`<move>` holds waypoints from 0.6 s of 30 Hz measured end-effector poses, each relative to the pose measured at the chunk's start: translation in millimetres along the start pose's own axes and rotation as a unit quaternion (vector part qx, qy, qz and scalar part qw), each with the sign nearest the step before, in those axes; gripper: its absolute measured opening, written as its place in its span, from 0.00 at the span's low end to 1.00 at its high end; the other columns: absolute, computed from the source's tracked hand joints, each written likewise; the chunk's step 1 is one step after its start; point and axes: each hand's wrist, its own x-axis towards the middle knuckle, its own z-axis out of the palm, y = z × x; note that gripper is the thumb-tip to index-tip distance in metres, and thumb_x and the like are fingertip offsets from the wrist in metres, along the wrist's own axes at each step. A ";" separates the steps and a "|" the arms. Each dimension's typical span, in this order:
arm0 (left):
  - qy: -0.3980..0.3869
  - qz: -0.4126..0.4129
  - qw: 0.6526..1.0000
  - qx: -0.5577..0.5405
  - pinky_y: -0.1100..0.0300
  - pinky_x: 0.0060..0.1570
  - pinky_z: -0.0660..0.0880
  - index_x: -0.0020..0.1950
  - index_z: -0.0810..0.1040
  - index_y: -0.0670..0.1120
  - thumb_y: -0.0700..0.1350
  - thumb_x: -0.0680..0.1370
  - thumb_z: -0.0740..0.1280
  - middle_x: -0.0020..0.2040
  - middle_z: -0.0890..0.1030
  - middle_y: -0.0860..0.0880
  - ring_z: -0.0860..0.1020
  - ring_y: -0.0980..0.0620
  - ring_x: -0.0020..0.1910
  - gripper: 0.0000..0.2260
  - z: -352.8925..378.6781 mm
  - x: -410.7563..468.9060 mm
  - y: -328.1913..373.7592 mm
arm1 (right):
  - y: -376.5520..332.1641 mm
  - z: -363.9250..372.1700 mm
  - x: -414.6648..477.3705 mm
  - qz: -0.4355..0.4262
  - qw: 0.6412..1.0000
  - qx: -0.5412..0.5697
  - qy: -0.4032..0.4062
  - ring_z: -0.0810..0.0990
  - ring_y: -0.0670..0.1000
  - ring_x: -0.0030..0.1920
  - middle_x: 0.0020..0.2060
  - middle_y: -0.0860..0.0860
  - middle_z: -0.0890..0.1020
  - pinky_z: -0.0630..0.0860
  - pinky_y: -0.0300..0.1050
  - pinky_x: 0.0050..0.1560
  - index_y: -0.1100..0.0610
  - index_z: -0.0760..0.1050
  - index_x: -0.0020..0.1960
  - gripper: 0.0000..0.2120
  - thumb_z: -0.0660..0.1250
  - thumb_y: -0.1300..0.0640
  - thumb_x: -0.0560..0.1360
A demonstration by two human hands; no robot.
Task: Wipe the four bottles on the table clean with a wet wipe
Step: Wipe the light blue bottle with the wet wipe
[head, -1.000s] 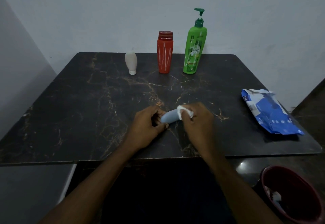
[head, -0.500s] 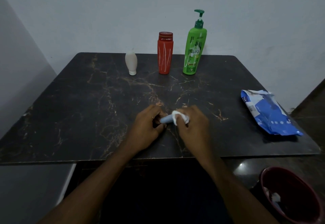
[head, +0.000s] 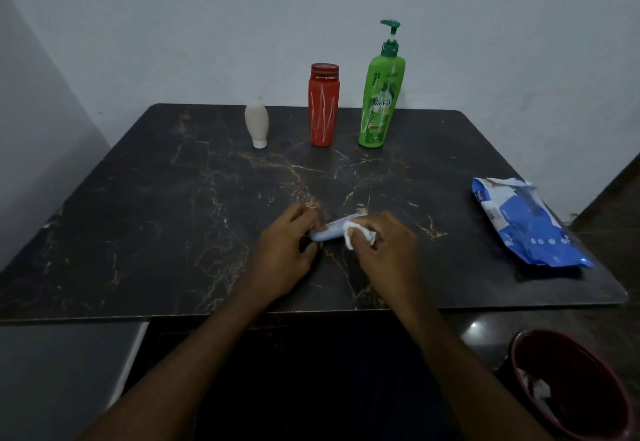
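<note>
Near the front edge of the dark marbled table (head: 173,215), the left hand (head: 287,250) grips one end of a small pale-blue bottle (head: 329,232), holding it sideways, probably to steady it. The right hand (head: 384,253) pinches a crumpled white wet wipe (head: 355,234) against its smooth rounded body. A white squeeze bottle (head: 256,125), a red bottle (head: 323,108) and a glossy green pump bottle (head: 381,94) stand upright in a far row, and a crinkled blue wipes pack (head: 526,222) lies to the right

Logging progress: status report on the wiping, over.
Left hand grips pale blue bottle. Right hand pinches wet wipe against it. Blue wipe pack lies off right, clear of hands.
</note>
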 end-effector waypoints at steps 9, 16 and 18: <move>0.018 0.010 1.000 -0.019 0.54 0.44 0.77 0.49 0.78 0.45 0.30 0.70 0.72 0.51 0.74 0.53 0.76 0.53 0.46 0.13 2.0 0.9 -2.5 | -12.5 12.8 -9.3 -0.024 0.999 0.009 -0.020 0.80 0.43 0.43 0.43 0.48 0.82 0.75 0.33 0.45 0.55 0.83 0.48 0.03 0.71 0.61 0.76; 0.018 0.020 0.999 -0.035 0.54 0.48 0.77 0.50 0.79 0.45 0.30 0.70 0.71 0.53 0.75 0.52 0.77 0.53 0.49 0.14 1.7 0.0 -1.9 | 11.3 -5.6 5.3 0.077 0.997 -0.007 -0.001 0.79 0.38 0.44 0.42 0.43 0.82 0.76 0.35 0.45 0.49 0.82 0.46 0.01 0.72 0.54 0.76; 0.016 0.022 0.999 -0.031 0.54 0.48 0.77 0.50 0.79 0.45 0.30 0.70 0.71 0.53 0.75 0.52 0.77 0.52 0.49 0.14 1.8 -0.1 -2.0 | 13.2 -6.1 6.8 0.099 0.995 -0.014 0.000 0.79 0.37 0.44 0.43 0.42 0.81 0.78 0.37 0.47 0.48 0.81 0.47 0.02 0.72 0.55 0.75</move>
